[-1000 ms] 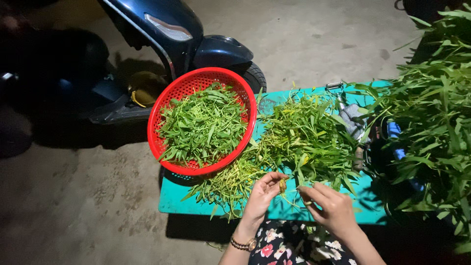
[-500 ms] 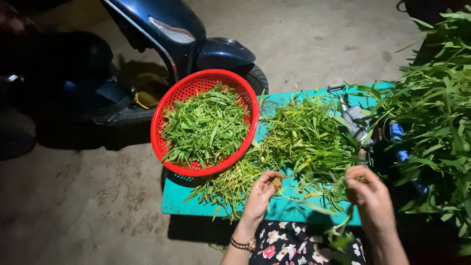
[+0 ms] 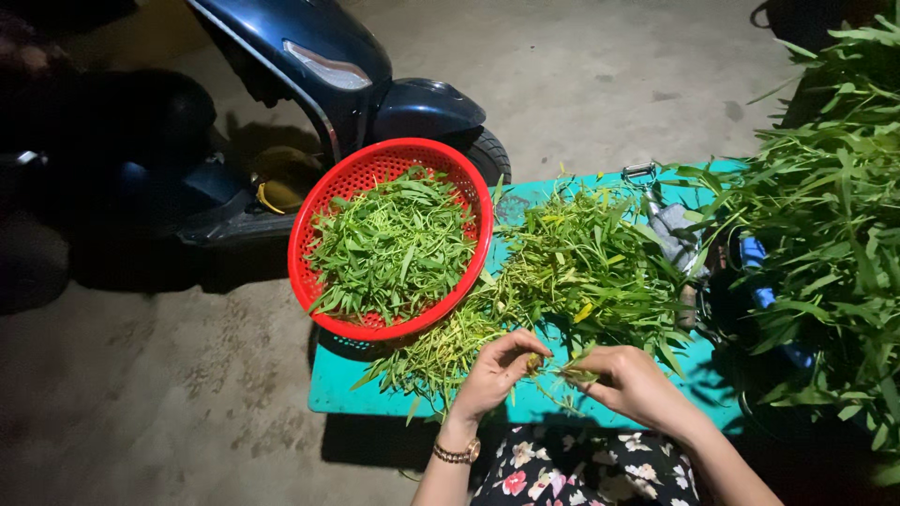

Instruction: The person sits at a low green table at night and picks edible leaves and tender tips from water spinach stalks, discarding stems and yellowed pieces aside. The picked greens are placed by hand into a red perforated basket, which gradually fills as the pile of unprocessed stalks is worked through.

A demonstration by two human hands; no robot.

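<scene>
Both hands meeting low over the near edge of the teal table (image 3: 328, 394), a thin green stem (image 3: 562, 373) stretched between them. Left hand (image 3: 495, 373) closed in a pinch on one end of the stem, thumb against fingertips. Right hand (image 3: 630, 382) closed the same way on the other end, with a few small leaves sticking out beside its fingers. Long axis of the stem running almost level from one pinch to the other, so no hand nearer than the other: both already on it.

Just beyond the grip, touching distance away, a loose pile of leafy greens (image 3: 591, 272) spread over the table. Further beyond and toward the left hand's side, a round red basket (image 3: 323, 201) partly on the table, filled with picked green leaves (image 3: 394, 245); clearly closer to the left hand than to the right. Well out past the right hand, a tall bundle of uncut greens (image 3: 830, 215). Far beyond the basket, a dark blue scooter (image 3: 412, 103) on the concrete floor. Gold bracelet (image 3: 457, 453) on the left wrist, flowered cloth (image 3: 572, 468) below the grip.
</scene>
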